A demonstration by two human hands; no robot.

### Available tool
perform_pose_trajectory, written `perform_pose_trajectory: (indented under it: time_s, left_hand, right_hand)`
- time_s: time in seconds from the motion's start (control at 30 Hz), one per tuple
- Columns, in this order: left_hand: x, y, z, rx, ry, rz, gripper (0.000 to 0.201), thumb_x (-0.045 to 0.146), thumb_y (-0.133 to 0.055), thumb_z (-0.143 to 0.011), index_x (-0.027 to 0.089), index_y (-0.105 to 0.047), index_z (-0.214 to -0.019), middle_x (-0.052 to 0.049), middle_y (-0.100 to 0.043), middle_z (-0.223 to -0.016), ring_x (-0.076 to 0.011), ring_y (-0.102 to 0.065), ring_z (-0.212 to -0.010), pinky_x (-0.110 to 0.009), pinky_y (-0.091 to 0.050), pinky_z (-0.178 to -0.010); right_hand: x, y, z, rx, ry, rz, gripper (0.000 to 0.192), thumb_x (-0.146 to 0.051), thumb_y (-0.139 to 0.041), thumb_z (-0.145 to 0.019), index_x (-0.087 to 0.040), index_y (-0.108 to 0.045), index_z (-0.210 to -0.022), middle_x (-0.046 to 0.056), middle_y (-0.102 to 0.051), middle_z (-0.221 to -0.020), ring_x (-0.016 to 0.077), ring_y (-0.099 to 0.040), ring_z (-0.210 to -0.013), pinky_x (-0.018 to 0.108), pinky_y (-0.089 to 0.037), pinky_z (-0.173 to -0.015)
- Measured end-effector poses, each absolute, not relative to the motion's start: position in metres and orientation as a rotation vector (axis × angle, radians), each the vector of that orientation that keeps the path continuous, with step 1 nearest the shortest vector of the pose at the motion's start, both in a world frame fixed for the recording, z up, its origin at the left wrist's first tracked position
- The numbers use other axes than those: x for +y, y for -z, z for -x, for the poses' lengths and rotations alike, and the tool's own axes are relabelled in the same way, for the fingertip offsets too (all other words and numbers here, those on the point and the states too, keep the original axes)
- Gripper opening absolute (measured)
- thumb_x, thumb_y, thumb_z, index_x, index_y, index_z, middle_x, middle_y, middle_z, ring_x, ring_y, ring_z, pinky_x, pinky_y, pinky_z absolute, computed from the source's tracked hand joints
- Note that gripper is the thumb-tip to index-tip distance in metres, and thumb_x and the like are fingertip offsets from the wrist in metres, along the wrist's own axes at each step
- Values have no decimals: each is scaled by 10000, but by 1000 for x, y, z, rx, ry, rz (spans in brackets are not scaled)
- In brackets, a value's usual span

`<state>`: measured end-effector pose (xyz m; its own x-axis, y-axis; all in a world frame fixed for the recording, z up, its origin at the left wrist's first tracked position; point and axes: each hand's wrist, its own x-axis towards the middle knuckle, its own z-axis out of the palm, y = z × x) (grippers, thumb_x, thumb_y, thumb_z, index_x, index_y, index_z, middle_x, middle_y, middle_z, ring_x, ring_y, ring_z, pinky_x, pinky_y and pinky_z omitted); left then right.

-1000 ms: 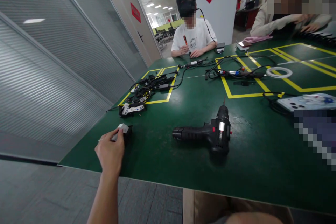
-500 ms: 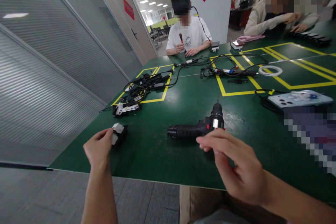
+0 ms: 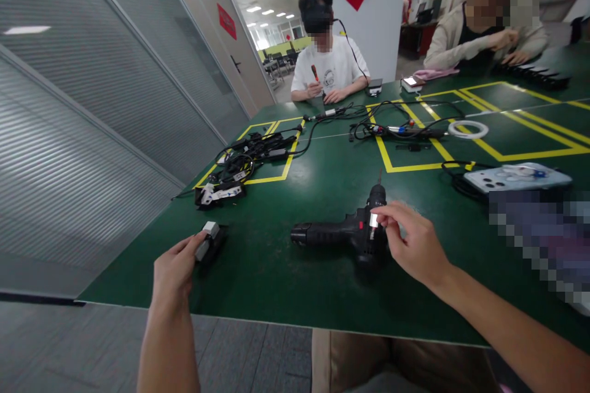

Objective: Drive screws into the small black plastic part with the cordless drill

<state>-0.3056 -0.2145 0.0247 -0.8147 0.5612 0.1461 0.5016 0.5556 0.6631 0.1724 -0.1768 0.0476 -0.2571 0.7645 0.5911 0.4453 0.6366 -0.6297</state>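
A black cordless drill [image 3: 338, 233] lies on its side on the green table [image 3: 286, 270], bit pointing away from me. My right hand [image 3: 415, 249] reaches in from the right, and its thumb and forefinger pinch the drill's silver collar. Near the table's left front corner sits a small black and white block [image 3: 212, 237]. My left hand [image 3: 174, 269] grips its near end with the fingertips.
A tangle of black cables and adapters [image 3: 246, 156] lies in a yellow-taped square behind the block. More cables [image 3: 396, 129], a white ring [image 3: 468, 129] and a phone [image 3: 516, 177] lie to the right. One person [image 3: 329, 64] sits opposite, another [image 3: 479, 40] at far right.
My right hand has come in from the lower right and closed its fingertips on the drill's collar. My left hand stays on the small block, which has shifted slightly.
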Motion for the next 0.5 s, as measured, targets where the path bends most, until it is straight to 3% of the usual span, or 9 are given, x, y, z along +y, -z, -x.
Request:
perform_pose_trajectory:
  time_s: [0.1,0.2,0.5]
  left_hand:
    - [-216,-20,298,2838,-1021,-1042,733,668,-665,-664,169,-680,-1201,-140,-696,-1032,-296,-634,-920,-440,-497,-816]
    - [-215,-17,299,2870,-913,-1174,734,667,-629,-697,176,-655,-1242,-175,-674,-1107,-325,-632,-947,-468,-500,-837]
    - [-219,-7,301,2822,-1071,-1404,632,548,-638,-733,189,-628,-1253,-146,-616,-1211,-302,-611,-1075,-450,-481,-958]
  right_hand:
    - [-178,-43,-171,-1955,-342,944,311,1,-421,-854,-146,-633,-1028,63,-627,-889,186,-611,-838,334,-507,-745]
    - [-179,-41,-170,-2006,-268,926,315,8,-422,-848,-143,-632,-1028,78,-633,-919,196,-611,-861,349,-515,-757]
    - [-190,-48,-176,-2148,-164,956,312,-3,-442,-858,-123,-638,-1068,109,-632,-992,215,-607,-902,390,-537,-777]
